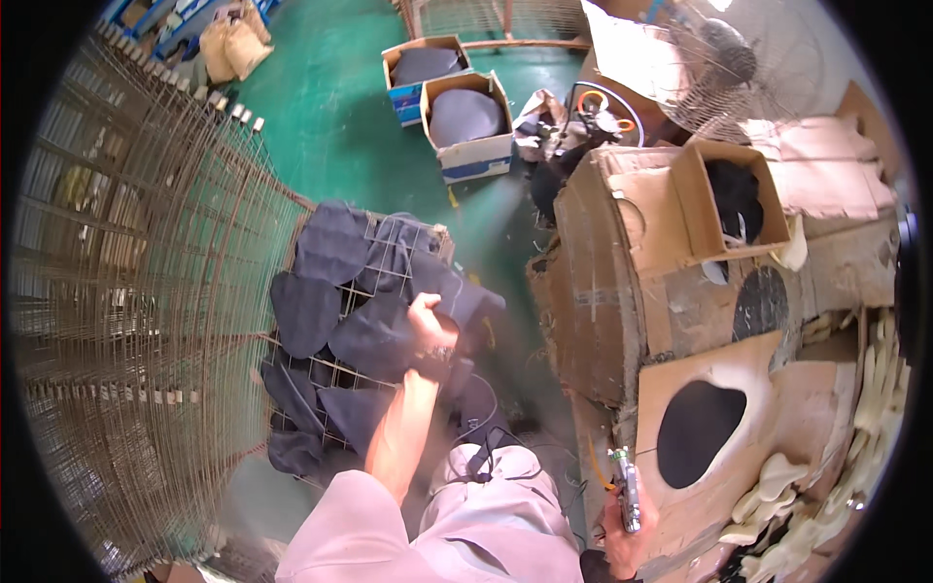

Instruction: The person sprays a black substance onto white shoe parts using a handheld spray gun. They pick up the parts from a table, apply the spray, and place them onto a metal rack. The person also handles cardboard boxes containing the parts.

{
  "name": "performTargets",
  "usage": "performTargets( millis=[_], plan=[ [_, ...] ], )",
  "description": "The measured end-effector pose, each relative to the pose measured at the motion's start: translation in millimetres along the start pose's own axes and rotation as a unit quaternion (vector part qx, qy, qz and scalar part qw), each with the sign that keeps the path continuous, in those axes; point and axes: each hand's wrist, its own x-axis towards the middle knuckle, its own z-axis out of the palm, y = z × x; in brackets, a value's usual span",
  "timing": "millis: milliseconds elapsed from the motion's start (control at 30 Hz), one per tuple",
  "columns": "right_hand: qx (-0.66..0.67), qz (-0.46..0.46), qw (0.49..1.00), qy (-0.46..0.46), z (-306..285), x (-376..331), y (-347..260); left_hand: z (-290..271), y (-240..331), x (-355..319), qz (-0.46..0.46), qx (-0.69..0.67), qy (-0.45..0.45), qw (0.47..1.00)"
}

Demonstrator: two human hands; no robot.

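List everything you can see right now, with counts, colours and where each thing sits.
dark fabric pieces: many, navy-grey, spread over the wire rack
wire rack: one, metal, centre-left on the green floor
wire mesh cages: stacked, rusty, far left
open boxes: two, holding dark pieces, top centre
cardboard station: one, brown, right, with a dark cut-out hole
fan: one, top right
pale foam shapes: many, cream, lower right
spray tool: one, metallic
left hand: grips a dark piece
right hand: holds the spray tool

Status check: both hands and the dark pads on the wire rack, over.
Left hand gripping dark pad over wire rack. Right hand holding spray gun. Nothing blocking the rack.
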Motion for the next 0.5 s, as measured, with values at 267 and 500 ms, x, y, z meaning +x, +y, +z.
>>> performTargets(
  millis=[267,500],
  plan=[
    [-0.062,0.030,0.989,-0.130,83,91,-68,-9,52,166,-0.024,-0.146,0.020,0.989],
    [-0.133,0.046,0.967,-0.212,151,149,-77,-79,73,250,-0.009,-0.171,0.066,0.983]
  ],
)
